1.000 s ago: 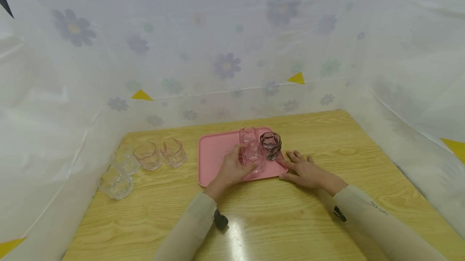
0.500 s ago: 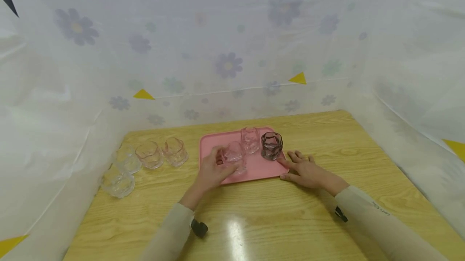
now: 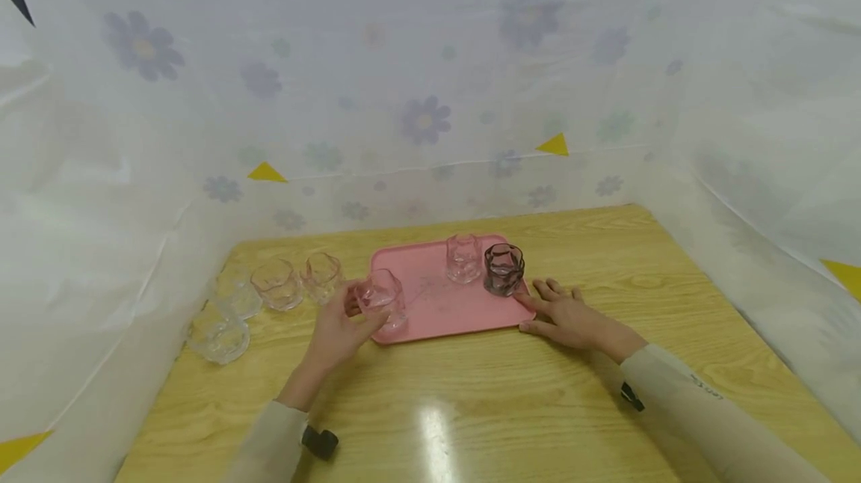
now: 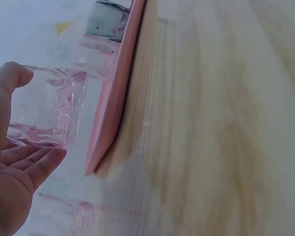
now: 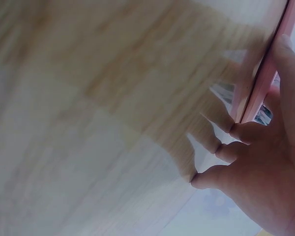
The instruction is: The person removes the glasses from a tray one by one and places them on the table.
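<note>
My left hand [image 3: 336,333] grips a pink-tinted faceted glass [image 3: 385,296] between thumb and fingers, over the left end of a pink tray [image 3: 440,330]. In the left wrist view, this glass [image 4: 49,105] is held above the tray's level. Farther right on the tray stand another pink-tinted glass [image 3: 463,262] and, beside it, a dark smoky glass [image 3: 504,271]. At the tray's front right corner rests my right hand [image 3: 572,321], its fingers spread. Some fingertips touch the table, while the thumb and index finger lie at the tray's edge.
Left of the tray, two pink-tinted glasses [image 3: 276,288] stand side by side. Two clear glasses [image 3: 220,335] sit farther left, near the white curtain [image 3: 121,236]. The wood-grain table [image 3: 511,408] extends to the front and right. Curtains enclose the back and sides.
My left hand has carried the pink-tinted glass leftward, away from the other two glasses, to the tray's left end. My right hand has stayed at the tray's corner.
</note>
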`<act>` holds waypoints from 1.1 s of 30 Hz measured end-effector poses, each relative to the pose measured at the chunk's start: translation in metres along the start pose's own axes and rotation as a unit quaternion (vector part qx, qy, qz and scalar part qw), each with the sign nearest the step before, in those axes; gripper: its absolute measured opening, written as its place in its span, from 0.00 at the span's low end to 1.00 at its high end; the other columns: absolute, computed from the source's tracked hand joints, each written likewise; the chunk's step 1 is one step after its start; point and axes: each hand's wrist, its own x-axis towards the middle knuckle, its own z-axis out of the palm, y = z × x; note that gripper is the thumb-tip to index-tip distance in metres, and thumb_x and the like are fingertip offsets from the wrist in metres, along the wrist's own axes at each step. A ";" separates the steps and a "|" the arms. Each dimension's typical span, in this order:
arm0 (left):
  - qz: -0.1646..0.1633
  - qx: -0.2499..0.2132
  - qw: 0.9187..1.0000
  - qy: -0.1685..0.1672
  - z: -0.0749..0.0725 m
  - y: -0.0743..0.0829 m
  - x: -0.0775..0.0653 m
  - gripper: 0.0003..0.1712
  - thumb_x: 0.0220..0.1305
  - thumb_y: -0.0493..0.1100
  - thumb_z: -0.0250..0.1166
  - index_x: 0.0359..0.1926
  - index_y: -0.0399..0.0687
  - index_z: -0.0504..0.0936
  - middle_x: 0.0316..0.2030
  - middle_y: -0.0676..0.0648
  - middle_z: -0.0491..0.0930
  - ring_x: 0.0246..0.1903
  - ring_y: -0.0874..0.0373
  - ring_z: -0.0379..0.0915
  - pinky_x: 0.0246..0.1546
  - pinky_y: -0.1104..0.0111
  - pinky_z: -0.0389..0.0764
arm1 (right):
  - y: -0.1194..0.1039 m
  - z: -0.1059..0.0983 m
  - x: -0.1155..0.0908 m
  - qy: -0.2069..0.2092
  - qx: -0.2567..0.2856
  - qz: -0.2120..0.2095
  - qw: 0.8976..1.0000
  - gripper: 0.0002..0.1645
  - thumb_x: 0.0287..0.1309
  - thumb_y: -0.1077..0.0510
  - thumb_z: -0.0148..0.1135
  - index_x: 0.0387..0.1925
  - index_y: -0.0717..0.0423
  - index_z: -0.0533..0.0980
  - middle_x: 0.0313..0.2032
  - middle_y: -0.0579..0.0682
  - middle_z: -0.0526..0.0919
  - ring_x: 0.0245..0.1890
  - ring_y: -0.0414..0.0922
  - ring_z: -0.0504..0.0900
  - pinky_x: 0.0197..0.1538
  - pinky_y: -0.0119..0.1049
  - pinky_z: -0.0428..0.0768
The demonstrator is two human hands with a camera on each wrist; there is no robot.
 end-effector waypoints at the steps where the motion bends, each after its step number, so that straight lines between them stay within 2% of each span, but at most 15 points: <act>1: -0.002 0.004 1.000 0.002 -0.004 -0.001 -0.002 0.39 0.61 0.43 0.80 0.67 0.36 0.73 0.54 0.36 0.83 0.56 0.41 0.84 0.58 0.50 0.86 | 0.000 0.000 0.000 0.001 0.000 0.000 1.000 0.44 0.75 0.30 0.52 0.81 0.46 0.62 0.81 0.71 0.52 0.80 0.74 0.47 0.71 0.85 0.44; 8: 0.014 0.036 0.998 0.044 -0.028 -0.013 -0.020 0.35 0.61 0.41 0.79 0.64 0.35 0.75 0.49 0.36 0.87 0.51 0.43 0.86 0.54 0.54 0.88 | -0.001 -0.001 0.000 -0.001 -0.001 0.000 1.000 0.44 0.75 0.29 0.52 0.82 0.45 0.61 0.81 0.71 0.52 0.81 0.74 0.47 0.71 0.85 0.44; 11: 0.018 0.046 0.997 0.065 -0.035 -0.016 -0.026 0.33 0.60 0.39 0.80 0.63 0.35 0.77 0.48 0.36 0.87 0.48 0.43 0.87 0.52 0.59 0.89 | -0.001 -0.001 0.000 -0.004 -0.001 0.001 1.000 0.45 0.75 0.28 0.51 0.82 0.45 0.61 0.81 0.71 0.52 0.81 0.74 0.46 0.71 0.85 0.43; 18: -0.021 0.060 0.995 0.079 -0.053 -0.019 -0.039 0.36 0.62 0.40 0.78 0.67 0.36 0.74 0.56 0.34 0.85 0.52 0.41 0.85 0.52 0.80 0.83 | 0.002 0.000 0.000 -0.003 0.001 0.002 1.000 0.45 0.75 0.28 0.51 0.82 0.44 0.61 0.81 0.70 0.51 0.81 0.74 0.46 0.72 0.85 0.43; 21: -0.031 0.064 0.994 0.086 -0.060 -0.023 -0.044 0.35 0.63 0.40 0.78 0.67 0.36 0.73 0.56 0.34 0.84 0.53 0.42 0.83 0.51 0.86 0.79 | 0.001 -0.001 0.000 -0.003 0.000 0.001 1.000 0.45 0.75 0.28 0.51 0.82 0.44 0.61 0.81 0.70 0.51 0.81 0.74 0.46 0.71 0.85 0.43; 29: -0.028 0.065 0.990 0.119 -0.075 -0.034 -0.051 0.34 0.62 0.37 0.78 0.65 0.34 0.74 0.53 0.32 0.83 0.49 0.64 0.83 0.50 0.88 0.78 | 0.000 -0.002 -0.001 -0.004 0.000 0.002 1.000 0.45 0.75 0.29 0.51 0.82 0.45 0.61 0.81 0.71 0.52 0.81 0.74 0.46 0.71 0.85 0.43; 33: -0.027 0.058 0.989 0.133 -0.081 -0.035 -0.054 0.33 0.61 0.34 0.77 0.64 0.32 0.73 0.52 0.33 0.81 0.48 0.70 0.80 0.49 0.88 0.78 | 0.000 -0.002 -0.001 -0.005 0.003 0.002 1.000 0.45 0.75 0.28 0.51 0.82 0.44 0.61 0.81 0.71 0.51 0.81 0.74 0.46 0.71 0.85 0.43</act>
